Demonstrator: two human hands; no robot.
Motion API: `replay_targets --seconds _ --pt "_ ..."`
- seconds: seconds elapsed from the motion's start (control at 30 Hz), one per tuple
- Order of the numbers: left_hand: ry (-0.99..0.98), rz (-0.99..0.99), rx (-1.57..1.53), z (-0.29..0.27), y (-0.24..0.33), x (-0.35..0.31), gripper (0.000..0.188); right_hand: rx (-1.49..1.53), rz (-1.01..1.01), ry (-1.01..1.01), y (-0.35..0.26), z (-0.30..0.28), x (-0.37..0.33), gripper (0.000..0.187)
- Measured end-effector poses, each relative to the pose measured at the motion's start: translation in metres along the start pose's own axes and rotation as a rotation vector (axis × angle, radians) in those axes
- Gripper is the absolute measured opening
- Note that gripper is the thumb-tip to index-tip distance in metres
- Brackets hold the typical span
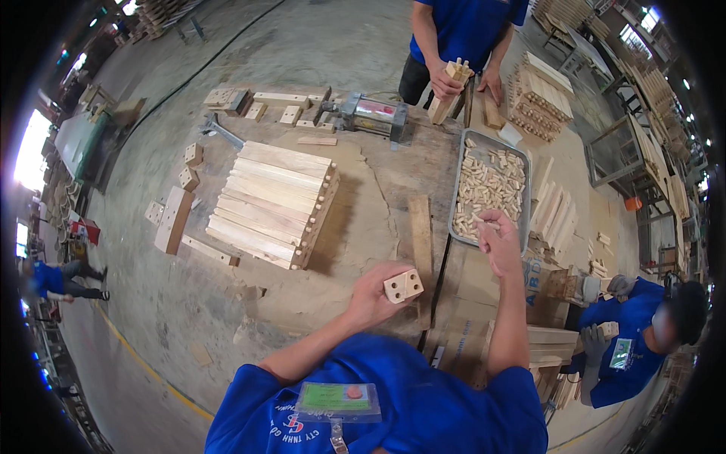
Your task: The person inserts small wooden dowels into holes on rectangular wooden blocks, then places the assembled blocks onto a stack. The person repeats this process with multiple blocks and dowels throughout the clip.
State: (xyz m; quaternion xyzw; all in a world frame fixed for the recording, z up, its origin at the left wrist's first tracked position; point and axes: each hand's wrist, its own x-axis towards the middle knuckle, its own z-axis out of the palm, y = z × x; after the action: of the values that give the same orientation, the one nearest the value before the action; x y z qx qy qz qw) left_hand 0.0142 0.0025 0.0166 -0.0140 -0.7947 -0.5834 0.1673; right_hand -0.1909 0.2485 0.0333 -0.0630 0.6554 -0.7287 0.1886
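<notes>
My left hand (370, 295) is wrapped round wooden bars (404, 286), whose end face with several drilled holes points up at me. My right hand (502, 248) is over the near end of a grey metal tray (454, 198), its fingertips pinching a small wooden dowel (486, 221). Many loose wooden dowels (490, 178) lie heaped in the tray. To the left on the worktable (378, 212) sits a neat stack of pale wooden bars (268, 200), with dowels sticking out of their right ends.
A metal clamp-like fixture (370, 113) stands at the table's back. Wooden blocks (175, 216) lie along the left edge. Across the table a co-worker (469, 45) grips dowelled bars (452, 91), near another stack (538, 98). A gloved co-worker (628, 340) is at right.
</notes>
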Motion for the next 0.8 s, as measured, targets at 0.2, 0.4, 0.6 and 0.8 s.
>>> replay_targets --seconds 0.2,0.4,0.6,0.8 --pt "-0.013 -0.047 -0.050 0.002 0.006 0.002 0.049 -0.552 -0.296 -0.316 -0.071 0.069 -0.061 0.011" --pt "-0.024 -0.024 -0.020 0.004 0.005 -0.002 0.052 -0.955 -0.433 -0.530 -0.100 0.107 -0.088 0.011" --pt "-0.001 -0.027 0.014 0.007 0.010 -0.006 0.046 -1.201 -0.450 -0.589 -0.109 0.118 -0.095 0.009" --pt "0.035 0.003 -0.012 0.009 0.013 -0.003 0.044 -1.340 -0.494 -0.564 -0.105 0.126 -0.099 0.012"
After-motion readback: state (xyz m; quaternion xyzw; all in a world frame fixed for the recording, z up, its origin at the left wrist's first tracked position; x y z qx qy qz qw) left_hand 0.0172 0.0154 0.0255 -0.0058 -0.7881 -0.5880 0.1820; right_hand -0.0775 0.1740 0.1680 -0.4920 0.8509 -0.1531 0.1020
